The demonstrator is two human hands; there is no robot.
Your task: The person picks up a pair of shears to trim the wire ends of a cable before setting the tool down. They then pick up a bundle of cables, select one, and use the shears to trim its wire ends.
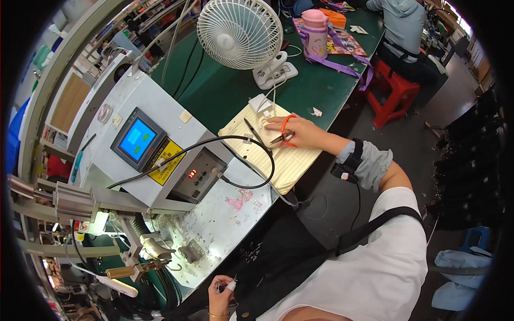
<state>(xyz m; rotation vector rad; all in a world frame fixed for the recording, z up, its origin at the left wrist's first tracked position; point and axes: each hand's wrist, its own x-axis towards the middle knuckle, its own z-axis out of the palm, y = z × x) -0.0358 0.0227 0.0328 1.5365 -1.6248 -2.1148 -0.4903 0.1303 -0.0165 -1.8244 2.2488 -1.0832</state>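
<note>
One pair of orange-handled snips (pixel 285 134) sits gripped in the right hand (pixel 300 132), arm stretched out over a ribbed cream mat (pixel 289 163) just right of the grey machine (pixel 160 160). In front of the machine, the left hand (pixel 220 296) pinches one small dark part (pixel 234 279) between its fingertips. Behind the mat stand one white round fan (pixel 241 32) and one pink bottle (pixel 316 33).
</note>
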